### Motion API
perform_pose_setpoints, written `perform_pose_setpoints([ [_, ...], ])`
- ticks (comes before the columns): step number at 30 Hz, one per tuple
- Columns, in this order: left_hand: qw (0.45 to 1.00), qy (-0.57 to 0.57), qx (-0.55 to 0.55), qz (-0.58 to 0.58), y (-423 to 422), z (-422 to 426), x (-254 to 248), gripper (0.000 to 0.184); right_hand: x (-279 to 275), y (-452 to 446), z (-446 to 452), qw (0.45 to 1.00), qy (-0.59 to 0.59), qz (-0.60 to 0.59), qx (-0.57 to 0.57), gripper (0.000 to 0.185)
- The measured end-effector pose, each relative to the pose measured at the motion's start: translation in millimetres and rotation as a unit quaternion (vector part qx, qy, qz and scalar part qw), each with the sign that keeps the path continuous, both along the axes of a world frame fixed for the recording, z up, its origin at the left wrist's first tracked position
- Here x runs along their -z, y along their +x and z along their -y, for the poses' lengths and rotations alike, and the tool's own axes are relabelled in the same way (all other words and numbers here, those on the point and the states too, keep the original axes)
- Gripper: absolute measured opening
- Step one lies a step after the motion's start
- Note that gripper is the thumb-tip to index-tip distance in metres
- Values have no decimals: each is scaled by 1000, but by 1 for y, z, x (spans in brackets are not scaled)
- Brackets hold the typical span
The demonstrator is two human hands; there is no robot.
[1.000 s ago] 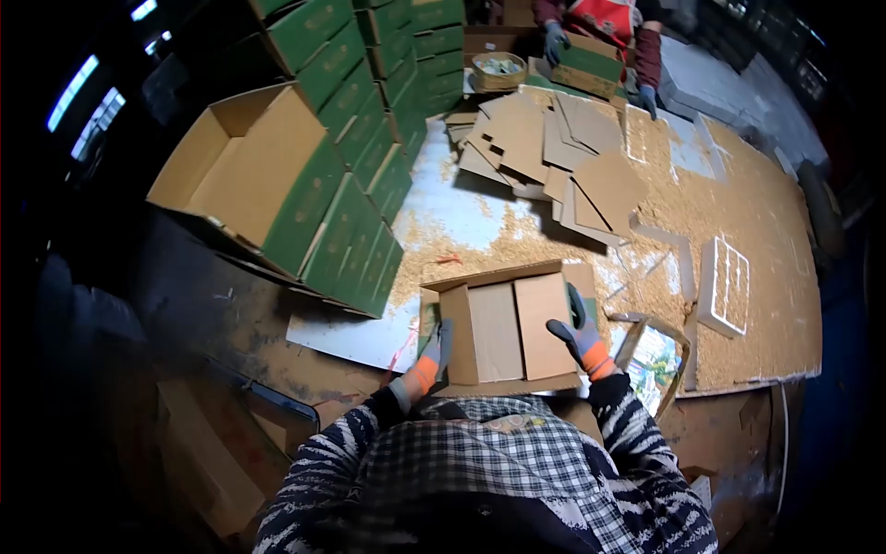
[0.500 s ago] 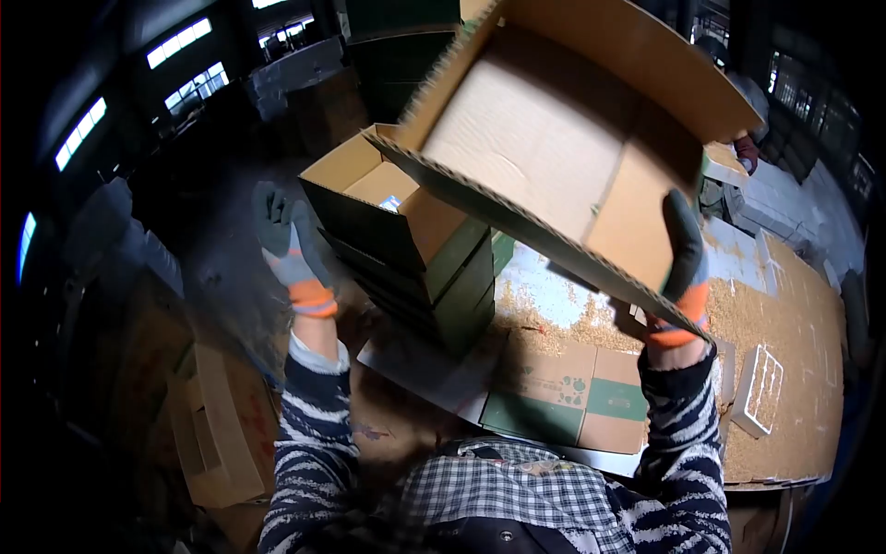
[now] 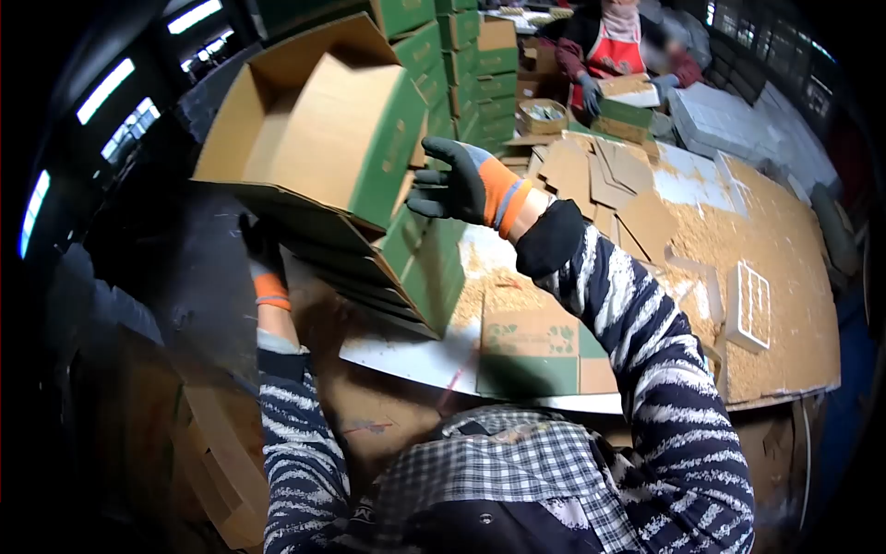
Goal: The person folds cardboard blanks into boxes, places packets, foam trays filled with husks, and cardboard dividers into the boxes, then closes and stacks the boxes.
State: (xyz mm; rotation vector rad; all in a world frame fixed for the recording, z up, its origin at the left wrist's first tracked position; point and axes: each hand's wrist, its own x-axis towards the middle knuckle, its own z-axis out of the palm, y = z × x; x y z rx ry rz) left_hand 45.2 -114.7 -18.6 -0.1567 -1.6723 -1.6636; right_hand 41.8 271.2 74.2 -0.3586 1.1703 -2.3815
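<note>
A green-and-brown cardboard box [image 3: 383, 152] sits tilted at the top of a stack of green boxes [image 3: 429, 263], its opening turned up and toward me. My right hand [image 3: 457, 189], in a dark glove with an orange cuff, is just right of the box, fingers spread and holding nothing. Low at the box's left side is my left hand [image 3: 262, 247], gloved the same way. One of its fingers points up; the others are lost in shadow, and whether it touches the cardboard is unclear.
A flattened printed carton [image 3: 528, 343] lies on the table before me. Yellowish shavings [image 3: 692, 226], cardboard pieces [image 3: 595, 175] and a white divided tray [image 3: 748, 309] are on the table. Across it, a person in a red apron [image 3: 616, 46] handles a box. Tall green stacks [image 3: 452, 55] stand behind.
The box has moved left and down onto the stack, covering the open box there. My right hand has let go and moved left; my left hand has dropped slightly beside the stack.
</note>
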Motion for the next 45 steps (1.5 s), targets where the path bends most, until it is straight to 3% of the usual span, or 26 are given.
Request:
perform_pose_setpoints([
  [2, 973, -131, -189, 26, 0, 0, 32, 54, 49, -17, -45, 989, -99, 100, -44, 36],
  [4, 892, -283, -350, -37, 87, -114, 3, 60, 78, 10, -91, 993, 51, -18, 103, 44],
  [5, 893, -314, -313, -80, 118, -161, 5, 60, 99, 17, -116, 973, 142, -73, 167, 47],
  [6, 972, -199, -101, -79, 128, -178, 56, 60, 144, 21, -144, 872, 368, -177, 270, 55],
  [7, 856, -492, -7, -161, 143, -200, 41, 57, 203, 26, -170, 700, 567, -265, 344, 63],
  [8, 856, -463, 68, -222, 146, -232, 78, 38, 266, 47, -183, 622, 660, -245, 343, 71],
  [9, 797, -563, 200, -93, 149, -256, 76, 46, 311, 83, -188, 537, 742, -221, 335, 79],
  [11, 754, -600, 267, 19, 125, -297, 136, 60, 350, 177, -181, 535, 782, -285, 146, 87],
  [15, 710, -640, 251, 152, 70, -328, 256, 82, 326, 266, -160, 558, 760, -331, 52, 83],
  [17, 632, -688, 266, 237, 58, -347, 268, 90, 320, 276, -172, 571, 747, -338, 38, 80],
  [19, 615, -712, 250, 227, 54, -366, 231, 91, 310, 255, -200, 666, 678, -310, 36, 75],
  [20, 577, -712, 295, 270, 44, -373, 211, 86, 291, 244, -211, 650, 683, -314, 115, 73],
  [21, 534, -709, 336, 313, 35, -377, 189, 81, 266, 232, -222, 590, 716, -323, 187, 73],
  [24, 652, -633, 326, 260, 29, -380, 98, 61, 174, 200, -249, 447, 752, -336, 350, 73],
  [27, 661, -681, 273, 155, 46, -383, 21, 49, 149, 181, -265, 426, 762, -325, 363, 68],
  [29, 644, -728, 232, 48, 44, -379, 51, 49, 171, 175, -263, 408, 767, -346, 354, 62],
  [31, 639, -720, 254, 95, 43, -380, 47, 52, 184, 184, -260, 403, 734, -380, 393, 59],
  [33, 645, -646, 388, 125, 24, -373, 59, 50, 195, 201, -268, 424, 705, -408, 397, 48],
  [35, 631, -648, 405, 134, 17, -375, 51, 51, 192, 218, -274, 435, 665, -455, 401, 39],
  [37, 515, -704, 415, 259, 15, -380, 21, 52, 155, 230, -273, 512, 632, -472, 339, 28],
  [38, 521, -690, 438, 245, 0, -375, 28, 53, 152, 230, -277, 573, 573, -461, 362, 24],
  [41, 678, -536, 443, 236, -26, -371, 55, 47, 120, 228, -263, 702, 424, -402, 407, 16],
  [42, 814, -323, 418, 242, -14, -381, 77, 33, 114, 222, -256, 740, 456, -380, 317, 17],
  [43, 880, -161, 390, 217, 16, -405, 67, 23, 112, 218, -250, 769, 482, -354, 224, 18],
  [44, 870, -189, 425, 162, 30, -416, 74, 23, 147, 222, -242, 685, 607, -345, 208, 22],
  [45, 855, -215, 461, 104, 37, -424, 79, 24, 153, 220, -238, 683, 610, -340, 214, 22],
])
